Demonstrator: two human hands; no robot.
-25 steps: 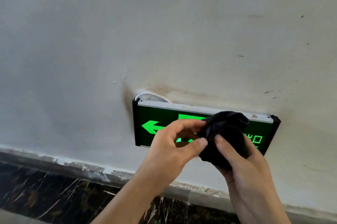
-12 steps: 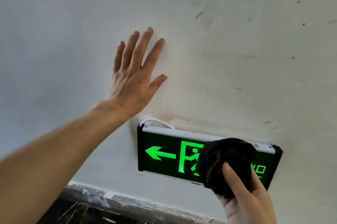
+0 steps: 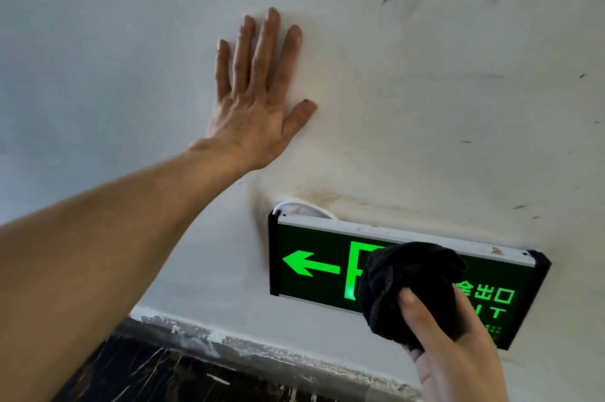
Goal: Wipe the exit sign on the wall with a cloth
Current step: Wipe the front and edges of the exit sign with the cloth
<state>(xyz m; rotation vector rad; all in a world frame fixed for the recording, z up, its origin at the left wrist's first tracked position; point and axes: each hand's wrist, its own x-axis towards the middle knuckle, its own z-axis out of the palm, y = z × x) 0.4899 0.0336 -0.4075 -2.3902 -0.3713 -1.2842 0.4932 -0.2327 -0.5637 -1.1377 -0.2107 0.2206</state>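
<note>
The left hand (image 3: 253, 107) lies flat on the scuffed white wall (image 3: 442, 74), fingers spread, gripping nothing. Below and right, the green-lit rectangular exit sign (image 3: 311, 264) hangs low on that wall. The right hand (image 3: 458, 365), cut off by the frame's bottom edge, clutches a bunched black cloth (image 3: 406, 287) against the sign's face, hiding its middle.

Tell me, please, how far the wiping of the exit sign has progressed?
Done: the left hand braces flat on the wall. In hand: the right hand presses a bunched black cloth on the middle of the exit sign. Left: the arrow side, right-hand lettering and top edge lie uncovered; their cleanliness cannot be judged.
</note>
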